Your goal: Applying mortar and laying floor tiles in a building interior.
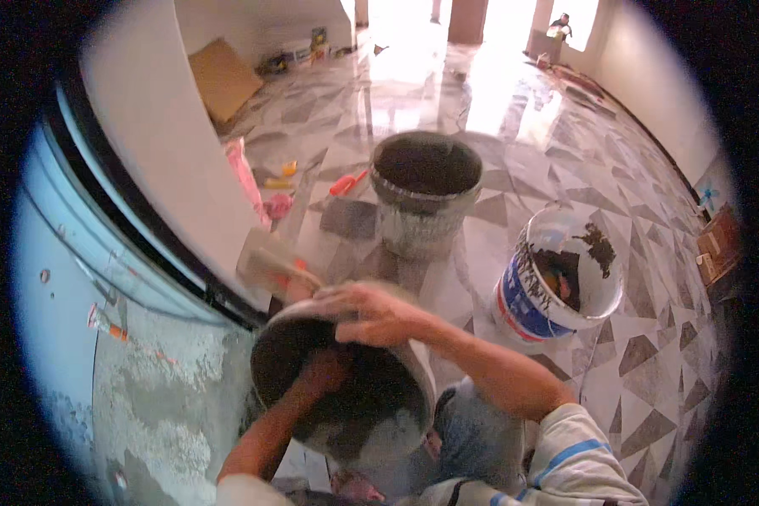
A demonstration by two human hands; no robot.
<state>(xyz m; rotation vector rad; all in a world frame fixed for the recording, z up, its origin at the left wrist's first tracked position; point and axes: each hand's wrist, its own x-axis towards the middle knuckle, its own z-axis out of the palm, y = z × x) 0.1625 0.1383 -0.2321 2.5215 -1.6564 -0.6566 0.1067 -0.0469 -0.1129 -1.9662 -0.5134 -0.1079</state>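
A glossy tiled floor [514, 160], patterned in grey and white angular shapes, spreads through the room. Close to the person, a large round bucket [423, 379] is tilted, its wide mouth facing up toward the wearer; its inside is dark, with wet-looking grey residue smeared along the lower wall. Just beyond it, a grey mortar-stained bucket [422, 223] stands upright on the tiles, its interior too dark to tell what it holds. To the right, a white, blue and red paint pail [527, 295] has dark clumps stuck to its wall and dark material with a touch of orange inside. Farther off, a brown cardboard sheet [222, 80] leans by the wall.

The right hand [375, 314] lies across the tilted bucket's upper rim, fingers partly bent; blur leaves it unclear whether it clasps the edge. The left hand [327, 369] reaches inside that bucket; its fingers, and anything they hold, cannot be made out. Beside the rim is a blurred, flat rectangular tool [266, 260]. A red-handled tool [341, 185] lies near the upright bucket.
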